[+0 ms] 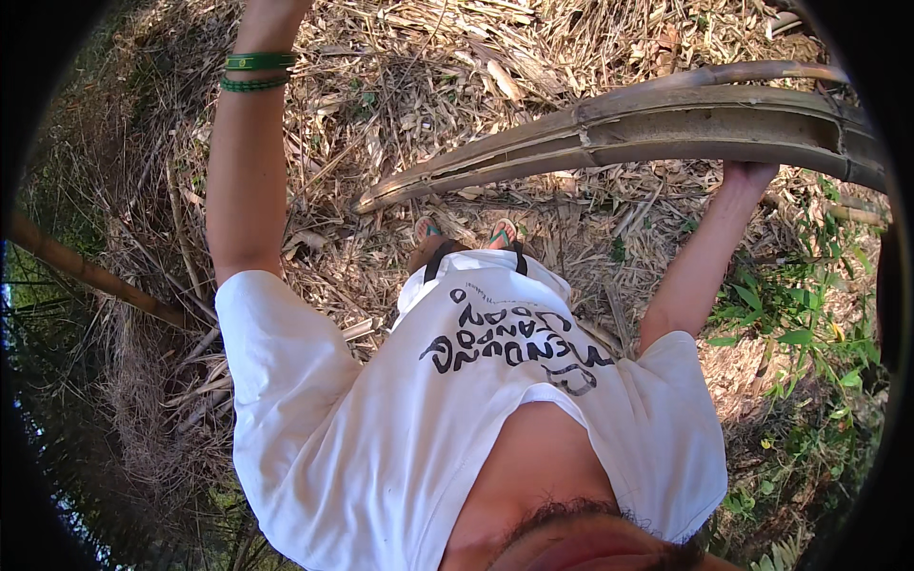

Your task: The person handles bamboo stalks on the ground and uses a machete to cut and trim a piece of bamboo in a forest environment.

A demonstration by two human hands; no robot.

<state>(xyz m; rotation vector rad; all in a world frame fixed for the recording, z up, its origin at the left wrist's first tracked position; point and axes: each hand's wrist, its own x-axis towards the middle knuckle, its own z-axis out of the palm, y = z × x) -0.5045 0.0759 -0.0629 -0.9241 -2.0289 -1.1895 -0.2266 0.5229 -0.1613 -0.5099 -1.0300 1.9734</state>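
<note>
A long split bamboo culm (657, 150) stretches from the middle of the view to the right edge. Its hollow inside and node walls show, and its left end tapers to a point. My right hand (752, 173) is closed around its lower edge near the right, with the fingers mostly hidden behind the bamboo. Along the upper side, a curved length of bamboo (743, 72) lies against or just beyond it; whether the two are joined I cannot tell. My left arm reaches forward, with green bands (257, 62) at the wrist. Only the base of my left hand (279, 6) shows; the top edge cuts off the fingers.
Dry leaves and bamboo litter (419, 105) cover the ground around my sandalled feet (502, 233). A slanting pole (95, 276) and dry brush (143, 400) are at the left. Green plants (800, 324) grow at the right.
</note>
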